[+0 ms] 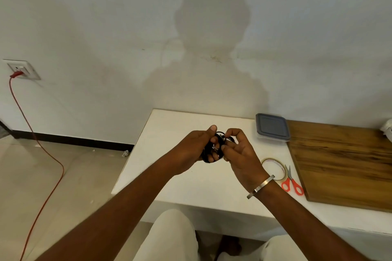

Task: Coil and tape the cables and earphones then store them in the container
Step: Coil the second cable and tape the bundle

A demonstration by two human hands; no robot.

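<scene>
A coil of black cable point(209, 159) with small metal ends hangs above the white table point(169, 176), between both hands. My left hand point(196, 147) grips the coil, its fingers curled through the loops and its thumb up. To the right of it, my right hand point(238, 151) pinches the cable near the top of the coil. At the table's back right stands a clear plastic container point(272, 128) with its grey lid on. A roll of clear tape point(275, 167) lies to the right of my right wrist, with red-handled scissors point(292, 182) beside it.
A wooden board point(343, 163) covers the table's right part. A red cord point(44, 154) runs from a wall socket point(20, 69) down across the floor on the left. My knees are under the table's front edge.
</scene>
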